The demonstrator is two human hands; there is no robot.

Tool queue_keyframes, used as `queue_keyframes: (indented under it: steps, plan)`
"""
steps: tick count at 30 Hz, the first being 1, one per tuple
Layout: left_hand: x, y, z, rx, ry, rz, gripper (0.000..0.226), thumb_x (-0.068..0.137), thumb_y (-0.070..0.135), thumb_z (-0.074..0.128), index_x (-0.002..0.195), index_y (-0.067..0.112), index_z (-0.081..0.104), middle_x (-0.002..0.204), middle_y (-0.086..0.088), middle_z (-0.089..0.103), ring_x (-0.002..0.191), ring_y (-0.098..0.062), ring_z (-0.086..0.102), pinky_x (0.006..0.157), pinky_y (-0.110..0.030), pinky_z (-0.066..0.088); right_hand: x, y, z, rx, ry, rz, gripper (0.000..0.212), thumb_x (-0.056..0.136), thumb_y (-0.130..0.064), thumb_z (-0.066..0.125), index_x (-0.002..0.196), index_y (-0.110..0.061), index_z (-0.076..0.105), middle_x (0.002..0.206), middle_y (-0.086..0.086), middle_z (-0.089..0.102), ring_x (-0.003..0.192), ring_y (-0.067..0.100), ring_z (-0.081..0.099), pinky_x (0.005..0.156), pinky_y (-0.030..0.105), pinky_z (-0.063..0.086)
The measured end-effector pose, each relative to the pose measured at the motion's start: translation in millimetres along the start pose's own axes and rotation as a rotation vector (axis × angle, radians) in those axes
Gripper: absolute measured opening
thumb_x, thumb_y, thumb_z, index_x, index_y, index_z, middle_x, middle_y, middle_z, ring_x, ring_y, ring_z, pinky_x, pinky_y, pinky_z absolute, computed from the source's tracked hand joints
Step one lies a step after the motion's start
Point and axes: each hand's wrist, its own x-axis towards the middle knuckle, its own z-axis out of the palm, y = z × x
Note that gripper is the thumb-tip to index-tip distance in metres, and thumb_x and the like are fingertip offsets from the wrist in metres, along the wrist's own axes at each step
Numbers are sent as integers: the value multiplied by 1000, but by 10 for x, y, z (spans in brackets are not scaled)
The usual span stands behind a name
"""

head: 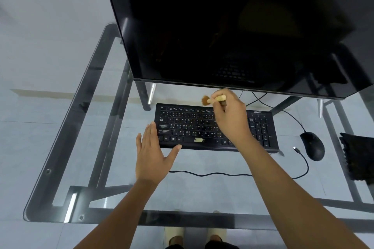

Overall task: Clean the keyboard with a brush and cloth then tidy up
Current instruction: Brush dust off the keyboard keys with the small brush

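I am standing at what looks like a home computer desk: a glass-topped table (66, 127) on a dark metal frame is carrying a big black monitor (232, 26), a keyboard (188, 125) and a wired mouse (312, 145), over a pale tiled floor (40, 26).

From my seat I can read little: the black keyboard (214, 127) at the centre of the frame carries an "acer" logo on its upper right corner, seen upside down. Its keys bear white letters, with Q, W, A, S, D, Z, X, C, V, B, N, M legible; the smaller marks beside them are too fine to read.
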Motion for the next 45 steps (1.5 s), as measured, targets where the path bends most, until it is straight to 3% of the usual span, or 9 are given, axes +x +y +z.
queue_keyframes:
  steps: [4, 17, 20, 25, 29, 34, 38, 42, 45]
  plan:
    - [-13, -14, -14, -47, 27, 2, 91, 85, 66, 50, 150, 13, 17, 154, -6, 30, 146, -15, 16, 121, -42, 5, -23, 53, -104, 44, -236, 131, 5, 93, -13, 60, 90, -16, 63, 76, 1, 70, 67, 8, 69, 65, 25, 59]
    - [138, 562, 163, 34, -101, 249, 94, 88, 66, 44, 152, 5, 12, 160, -8, 15, 149, -19, 3, 121, -42, 1, -14, 237, -368, 50, 116, 123, 6, 96, -13, 55, 90, -13, 59, 71, -5, 68, 65, 4, 67, 58, 18, 53]
    - [198, 631, 285, 68, -173, 242, 102, 84, 72, 38, 152, 3, 8, 161, -10, 10, 149, -19, -2, 120, -38, -3, -35, 271, -408, 133, -122, 226, 8, 95, -11, 54, 91, -12, 61, 82, 4, 73, 71, 12, 71, 73, 33, 61]
    - [213, 683, 380, 126, -197, 217, 108, 81, 73, 44, 152, 2, 5, 161, -12, 8, 149, -22, -2, 120, -43, -1, -70, 342, -504, 7, 70, 96, 6, 96, -11, 54, 95, -12, 60, 77, -1, 71, 60, -2, 63, 58, 12, 50]
    - [198, 653, 402, 181, -194, 230, 108, 80, 75, 41, 151, 1, 7, 161, -13, 9, 149, -23, -1, 120, -44, 0, -87, 355, -548, 96, -293, 233, 8, 95, -9, 54, 92, -11, 61, 84, 5, 72, 71, 19, 71, 69, 36, 60]
    - [189, 704, 406, 204, -185, 220, 107, 81, 75, 40, 151, 1, 8, 161, -12, 9, 149, -22, -2, 120, -45, -3, -65, 408, -595, -13, 44, 114, 7, 95, -15, 54, 92, -16, 60, 81, 0, 73, 72, 11, 69, 66, 26, 56]
    - [184, 729, 418, 244, -176, 209, 104, 82, 73, 41, 151, 1, 12, 161, -14, 10, 149, -24, -2, 119, -49, -4, -61, 409, -610, 18, -338, 214, 8, 94, -12, 55, 90, -14, 62, 83, 3, 72, 71, 18, 71, 71, 38, 60]
    - [212, 838, 459, 279, -187, 217, 102, 84, 73, 42, 151, 2, 10, 161, -13, 7, 149, -24, -5, 118, -49, -8, 2, 467, -640, -58, 11, 123, 8, 95, -15, 55, 91, -16, 61, 82, -1, 71, 72, 9, 67, 65, 20, 54]
    - [250, 911, 477, 291, -194, 234, 102, 85, 72, 41, 151, 1, 11, 161, -14, 6, 149, -24, -6, 118, -48, -9, 49, 464, -660, 131, -130, 250, 8, 93, -14, 57, 90, -15, 64, 81, 2, 72, 74, 12, 71, 71, 25, 58]
